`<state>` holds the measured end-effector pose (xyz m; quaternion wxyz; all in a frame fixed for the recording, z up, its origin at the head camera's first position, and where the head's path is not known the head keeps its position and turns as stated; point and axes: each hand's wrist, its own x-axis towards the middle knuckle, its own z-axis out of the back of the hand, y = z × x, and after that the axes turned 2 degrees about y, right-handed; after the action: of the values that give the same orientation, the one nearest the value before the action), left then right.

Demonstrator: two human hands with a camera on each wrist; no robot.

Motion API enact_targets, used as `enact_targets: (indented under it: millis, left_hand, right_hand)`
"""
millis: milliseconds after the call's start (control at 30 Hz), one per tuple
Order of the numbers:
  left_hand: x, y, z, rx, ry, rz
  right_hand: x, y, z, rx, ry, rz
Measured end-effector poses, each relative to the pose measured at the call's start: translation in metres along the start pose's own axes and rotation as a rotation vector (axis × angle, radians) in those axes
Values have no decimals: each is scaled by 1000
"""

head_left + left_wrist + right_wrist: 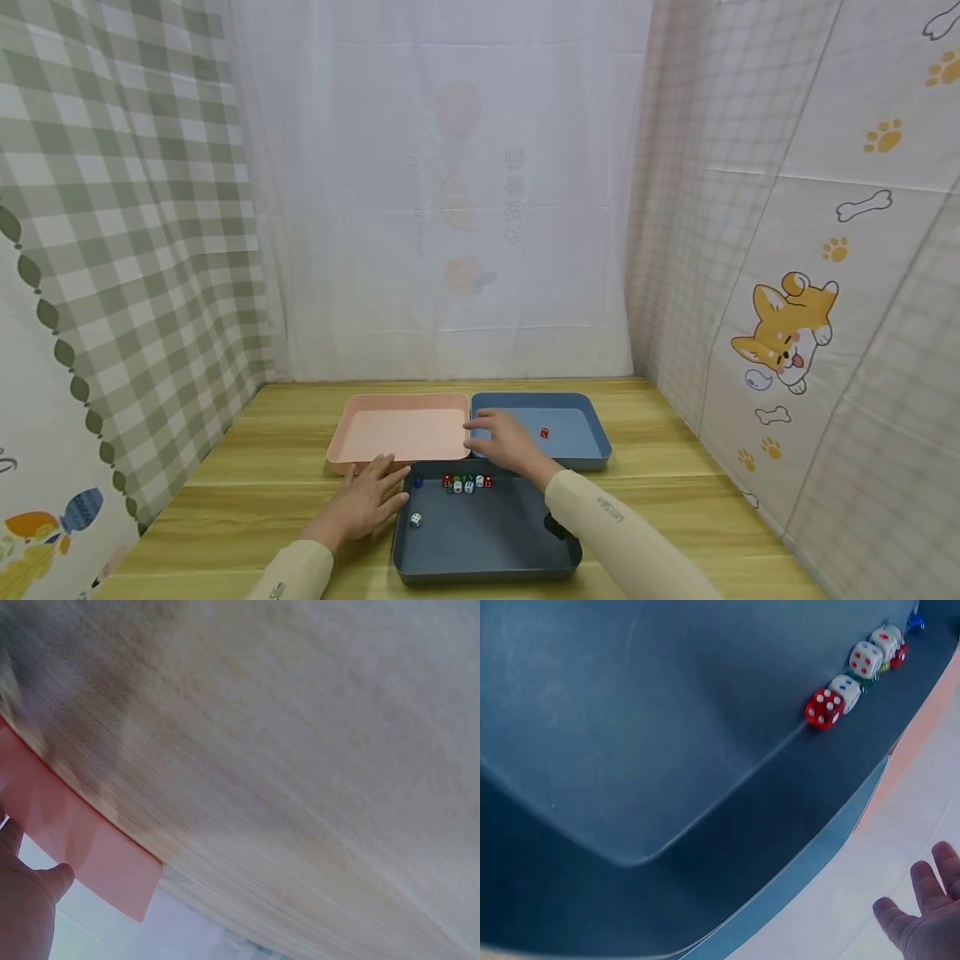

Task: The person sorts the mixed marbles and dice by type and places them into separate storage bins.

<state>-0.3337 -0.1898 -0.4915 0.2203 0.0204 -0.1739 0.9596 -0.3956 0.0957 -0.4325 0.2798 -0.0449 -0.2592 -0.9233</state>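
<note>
My left hand (363, 502), fingers spread and holding nothing, lies by the left back corner of the dark tray (487, 554). Its fingertips are close to the front edge of the pink tray (408, 421). My right hand (510, 446) reaches over the near left part of the blue tray (573, 408), its fingers extended and nothing between them. Inside the blue tray sits a red die (544, 432). Several dice are bunched along the dark tray's back wall, among them a red die (825, 709) and a white die (865, 660). Another white die (416, 520) lies apart near the left wall.
A small blue die (417, 482) is in the dark tray's back left corner. All three trays stand together on a wood-grain table (697, 517). Curtains enclose the far side, with a checked cloth (150, 208) on the left and a dog-print cloth (795, 333) on the right.
</note>
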Motion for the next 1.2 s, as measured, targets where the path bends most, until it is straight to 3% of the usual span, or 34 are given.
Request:
enact_targets:
  millis: [367, 867, 1200]
  left_hand:
    - [1, -1, 0, 4, 11, 22]
    - [1, 5, -4, -11, -40, -56]
    - [0, -1, 4, -14, 37, -7]
  right_hand:
    - [0, 18, -22, -42, 136, 117]
    - [-3, 35, -48, -177, 255, 201]
    - [-7, 45, -64, -334, 267, 306]
